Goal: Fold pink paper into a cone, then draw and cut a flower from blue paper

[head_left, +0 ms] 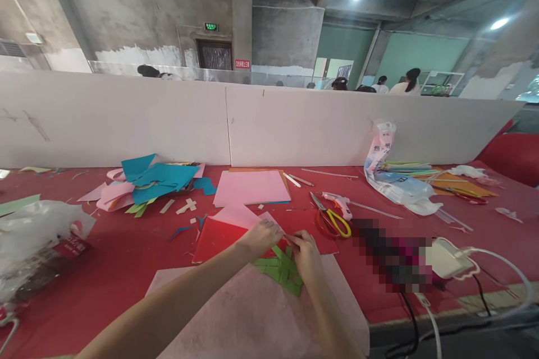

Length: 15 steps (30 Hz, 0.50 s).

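My left hand (261, 237) and my right hand (306, 252) meet over the near middle of the table, fingertips almost touching. Both have bent fingers pressed together in a pinch; what lies between them is too small to make out. Just below the fingertips is a piece of woven green paper strips (280, 272), partly covered by my right hand. Red sheets (219, 238) lie behind my hands, with a pink sheet (236, 216) on top. Under my forearms spreads a pale pink board (252, 314).
Yellow-handled scissors (337, 223) and a pink glue gun (342, 205) lie at the right, near a power strip with a white plug (448, 258). Blue and pink paper scraps (162, 182) heap at the left, beyond a plastic bag (37, 247). A white partition (295, 129) stands behind.
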Motion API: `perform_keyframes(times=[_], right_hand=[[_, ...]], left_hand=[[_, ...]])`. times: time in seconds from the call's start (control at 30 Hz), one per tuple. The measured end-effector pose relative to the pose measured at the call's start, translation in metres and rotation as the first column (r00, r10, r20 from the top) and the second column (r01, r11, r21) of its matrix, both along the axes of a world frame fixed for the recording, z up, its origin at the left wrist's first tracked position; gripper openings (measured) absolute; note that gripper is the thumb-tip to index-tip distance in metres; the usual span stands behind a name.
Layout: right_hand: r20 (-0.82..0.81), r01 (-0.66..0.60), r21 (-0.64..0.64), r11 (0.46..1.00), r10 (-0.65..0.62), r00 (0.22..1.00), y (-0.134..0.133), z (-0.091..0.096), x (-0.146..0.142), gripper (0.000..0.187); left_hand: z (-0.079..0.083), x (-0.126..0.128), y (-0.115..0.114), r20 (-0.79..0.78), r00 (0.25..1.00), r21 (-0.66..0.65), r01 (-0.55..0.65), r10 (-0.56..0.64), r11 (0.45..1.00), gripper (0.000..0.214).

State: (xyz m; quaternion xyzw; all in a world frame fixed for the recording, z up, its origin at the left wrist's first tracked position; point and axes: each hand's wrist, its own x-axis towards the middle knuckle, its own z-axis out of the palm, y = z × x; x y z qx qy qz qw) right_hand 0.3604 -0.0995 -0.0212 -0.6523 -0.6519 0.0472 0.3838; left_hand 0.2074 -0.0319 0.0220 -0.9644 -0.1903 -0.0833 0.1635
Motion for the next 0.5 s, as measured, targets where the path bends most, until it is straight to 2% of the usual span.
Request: perform_keyframes(times=[0.2,0.5], right_hand=[[0.085,0.043,-0.003,0.999,-0.043,0.995,-0.003,0.004,-0.002,0.036],[0.226,0.099,-0.026,0.995,-0.091,0.970,-0.010,0.012,-0.006,0.053]], left_hand=[[-0.002,0.004,0.001,0.015,0.998,-0.063,-0.054,0.055,0.997,0.017],[-0.013,-0.003,0.014,0.149,0.989,-0.133,0.013,0.007,0.991,0.016]])
